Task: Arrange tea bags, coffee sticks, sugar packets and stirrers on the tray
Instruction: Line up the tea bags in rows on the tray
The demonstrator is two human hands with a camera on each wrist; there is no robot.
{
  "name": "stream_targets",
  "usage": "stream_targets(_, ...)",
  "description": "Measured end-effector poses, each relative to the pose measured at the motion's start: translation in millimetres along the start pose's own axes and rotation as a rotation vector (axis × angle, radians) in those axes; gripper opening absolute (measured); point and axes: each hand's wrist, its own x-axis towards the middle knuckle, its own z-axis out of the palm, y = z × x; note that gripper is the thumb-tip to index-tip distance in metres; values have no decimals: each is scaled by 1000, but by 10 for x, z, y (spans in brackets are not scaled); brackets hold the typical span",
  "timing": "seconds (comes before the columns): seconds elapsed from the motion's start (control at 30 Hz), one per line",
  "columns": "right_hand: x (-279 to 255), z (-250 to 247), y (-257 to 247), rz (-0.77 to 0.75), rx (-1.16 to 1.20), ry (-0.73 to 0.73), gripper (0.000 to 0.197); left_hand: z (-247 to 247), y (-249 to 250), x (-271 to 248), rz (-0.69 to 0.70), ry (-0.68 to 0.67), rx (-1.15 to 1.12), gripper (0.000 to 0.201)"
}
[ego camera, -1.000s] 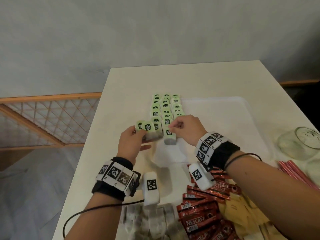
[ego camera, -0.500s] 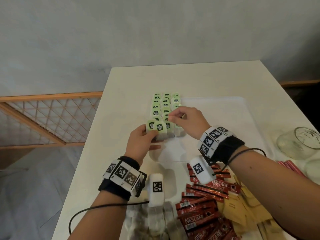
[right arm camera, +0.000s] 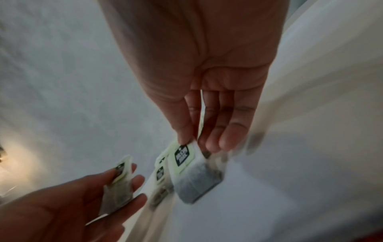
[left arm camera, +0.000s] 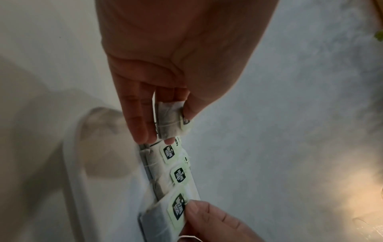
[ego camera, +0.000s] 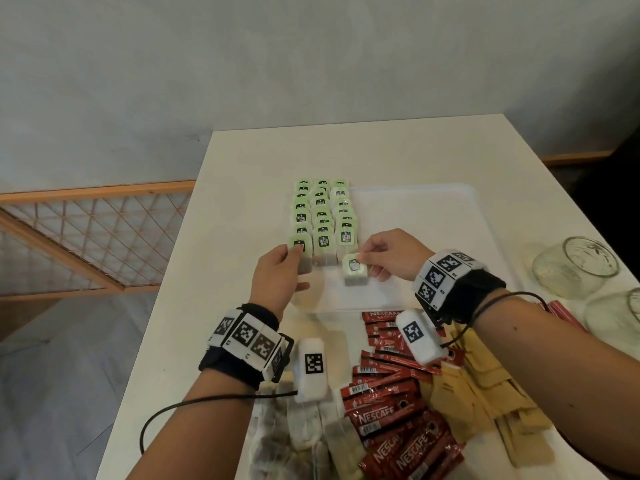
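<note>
A white tray (ego camera: 415,220) lies on the table with three columns of green-tagged tea bags (ego camera: 322,209) along its left side. My left hand (ego camera: 294,258) pinches a tea bag (ego camera: 300,252) at the near end of the left column; in the left wrist view this tea bag (left arm camera: 170,121) sits between thumb and fingers. My right hand (ego camera: 362,259) pinches another tea bag (ego camera: 354,271) by its green tag, just in front of the right column. This bag (right arm camera: 194,172) hangs tilted over the tray in the right wrist view.
Red coffee sticks (ego camera: 391,420), yellow sugar packets (ego camera: 485,393) and loose tea bags (ego camera: 298,431) are piled near me. Two glass jars (ego camera: 575,268) and red stirrers (ego camera: 564,313) lie at the right. The table's left edge drops off beside a wooden lattice rail (ego camera: 86,237).
Both hands carried their tea bags up to the near end of the columns. The right hand's bag now sits a little nearer and to the right; the left hand stays at the left column.
</note>
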Motion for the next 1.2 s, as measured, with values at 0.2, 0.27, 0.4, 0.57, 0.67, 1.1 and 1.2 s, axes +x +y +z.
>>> stream_targets(0.2,99,22,16,-26,41,135,7,-42,-66,90,21,44,84,35)
stream_targets(0.27,145,60,-16,-38,9,166,7,-50,-84,105,20,45,94,37)
stream_targets(0.4,238,114,-66,-65,-23,208,9,-56,-87,100,20,25,94,34)
stream_targets(0.57,277,108,-58,-63,-34,218,10,-64,-61,60,65,37,103,18)
stream_targets(0.67,232,76,-65,-87,-14,278,22,-59,-73,64,92,53,104,14)
stream_targets(1.1,-39,109,-48,-167,57,151,11,-94,41,87,66,9,376,22)
stream_targets(1.2,-39,51,57,-119,42,162,10,-146,23,177,36,-43,431,23)
